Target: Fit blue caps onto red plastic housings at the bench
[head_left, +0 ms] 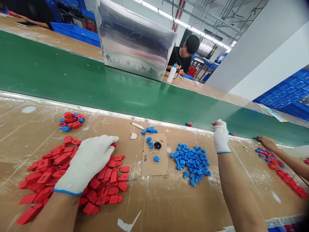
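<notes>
My left hand [93, 161], in a white knitted glove with a blue cuff, reaches over a heap of red plastic pieces [106, 190]. Its thumb and forefinger close on one red plastic piece, which shows only in part. My right hand [220, 137], gloved the same way, is closed at the near edge of the green conveyor belt [135, 93]. Something reddish shows at its fingertips, too small to make out. Left of that hand lies a pile of small blue plastic pieces [191, 161]. A cardboard sheet [154, 166] between the piles bears a small round dark-filled dish [157, 146] and several blue pieces.
Red-and-blue joined pieces [189, 123] lie on the belt. A mixed cluster [71, 120] sits at the left. Another person's hand [267, 142] rests by the belt at right, near rows of pieces. Across the belt stand a metal panel [135, 38], a bottle [171, 74] and a seated person.
</notes>
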The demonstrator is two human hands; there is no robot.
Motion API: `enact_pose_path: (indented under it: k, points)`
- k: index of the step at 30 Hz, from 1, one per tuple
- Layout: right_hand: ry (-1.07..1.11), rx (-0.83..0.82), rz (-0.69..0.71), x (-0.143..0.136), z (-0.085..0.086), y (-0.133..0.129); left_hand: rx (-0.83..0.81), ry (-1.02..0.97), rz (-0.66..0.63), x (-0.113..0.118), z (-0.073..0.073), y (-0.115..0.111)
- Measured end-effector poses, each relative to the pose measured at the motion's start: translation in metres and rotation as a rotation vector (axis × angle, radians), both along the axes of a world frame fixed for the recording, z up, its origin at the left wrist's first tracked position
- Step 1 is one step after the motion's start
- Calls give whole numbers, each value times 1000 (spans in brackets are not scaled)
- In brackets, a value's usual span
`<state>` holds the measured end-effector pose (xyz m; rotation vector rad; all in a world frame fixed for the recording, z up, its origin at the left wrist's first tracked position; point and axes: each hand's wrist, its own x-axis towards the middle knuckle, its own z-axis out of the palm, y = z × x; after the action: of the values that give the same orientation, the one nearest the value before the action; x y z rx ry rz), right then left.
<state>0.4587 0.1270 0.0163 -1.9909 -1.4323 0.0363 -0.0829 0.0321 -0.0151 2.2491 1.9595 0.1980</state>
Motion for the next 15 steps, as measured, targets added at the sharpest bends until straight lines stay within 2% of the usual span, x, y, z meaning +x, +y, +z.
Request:
enact_pose_path:
  k: [3, 6, 8, 10, 15]
  points:
    - [-82, -98, 141, -2, -1, -42, 134, -210, 59, 9, 2, -2]
    - [-176, -280, 365, -26, -7, -66, 232, -698, 104, 28, 2, -11]
    - [-236, -380, 474, -47, -11, -66, 231, -991, 71, 43, 2, -17]
    - [-286, -470, 550, -64, -13, -58, 195, -1137, 29, 57, 3, -22]
    - [-345, -613, 621, -86, -16, -37, 157, -1163, -25, 71, 9, -24]
